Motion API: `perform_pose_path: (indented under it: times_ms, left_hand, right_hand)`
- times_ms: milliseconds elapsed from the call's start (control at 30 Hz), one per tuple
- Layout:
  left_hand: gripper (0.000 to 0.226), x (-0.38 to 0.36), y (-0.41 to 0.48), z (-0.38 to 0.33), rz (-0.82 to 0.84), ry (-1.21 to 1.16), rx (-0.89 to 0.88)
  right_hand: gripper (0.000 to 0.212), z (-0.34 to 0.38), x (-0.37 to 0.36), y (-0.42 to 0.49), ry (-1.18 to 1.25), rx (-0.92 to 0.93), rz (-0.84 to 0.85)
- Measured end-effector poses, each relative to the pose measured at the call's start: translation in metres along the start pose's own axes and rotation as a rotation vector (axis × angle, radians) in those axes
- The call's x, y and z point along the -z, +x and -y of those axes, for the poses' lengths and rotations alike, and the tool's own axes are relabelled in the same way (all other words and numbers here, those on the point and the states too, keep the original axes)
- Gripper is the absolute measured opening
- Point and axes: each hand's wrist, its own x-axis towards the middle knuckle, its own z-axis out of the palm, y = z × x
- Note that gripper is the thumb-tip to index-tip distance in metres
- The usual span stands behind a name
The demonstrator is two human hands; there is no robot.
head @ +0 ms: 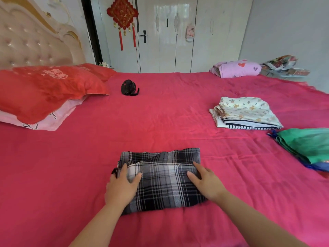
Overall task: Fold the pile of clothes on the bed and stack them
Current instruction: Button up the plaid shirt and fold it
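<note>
Black-and-white checked garment [160, 179]: lower centre of the frame, lying on the bed [160, 113]; folded to a compact rectangle, a paler layer lying over a darker one.
State of left grip [122, 186]: flat on the garment's left edge, fingers fairly straight, thumb spread inward; it presses and clasps nothing. Whether the outer fingertips tuck under the edge cannot be told.
State of right grip [207, 182]: flat on the right edge, fingers straight, thumb pointing inward; likewise pressing, holding nothing.
Step in hand (judged): squaring and flattening the final fold before the piece goes to the stack.
Technique: press outward from the middle so trapped air and creases leave at the sides; line the upper layer's edge with the one below; keep both sides under equal pressure so the rectangle does not skew.
Lifting (advice): slide both palms beneath from the sides and carry it level, so the layers do not slip apart.
Stack [245, 113]: right of centre, a floral piece on a striped one, well apart from the checked garment.
Green cloth [306, 145]: far right edge, over something blue; how neatly it is folded cannot be told.
Risk (judged): the soft mattress gives under pressure, so the fold may spring open once released.
</note>
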Motion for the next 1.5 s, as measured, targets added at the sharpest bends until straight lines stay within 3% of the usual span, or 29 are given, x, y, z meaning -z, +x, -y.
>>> perform_pose_path:
  times_ms: [167, 400, 900, 1133, 1500]
  left_hand:
    - [0.073, 0.000, -0.006, -0.013, 0.076, -0.152, -0.010]
    - [0.052, 0.017, -0.025, -0.021, -0.038, -0.205, -0.161]
    - [0.060, 0.018, -0.098, -0.073, -0.064, -0.250, -0.243]
    - [0.071, -0.010, -0.064, -0.111, -0.057, -0.245, -0.262]
    - [0.078, -0.078, 0.031, -0.208, 0.121, -0.198, -0.117]
  right_hand:
    - [0.070, 0.012, -0.010, -0.003, 0.054, -0.063, 0.052]
    - [0.064, 0.022, 0.002, -0.015, 0.101, -0.076, -0.010]
    - [0.059, -0.005, 0.084, -0.092, 0.183, 0.001, -0.182]
    - [0.060, -0.043, 0.093, -0.050, 0.209, 0.018, -0.229]
    - [0.060, -0.120, 0.120, 0.057, 0.258, -0.177, -0.220]
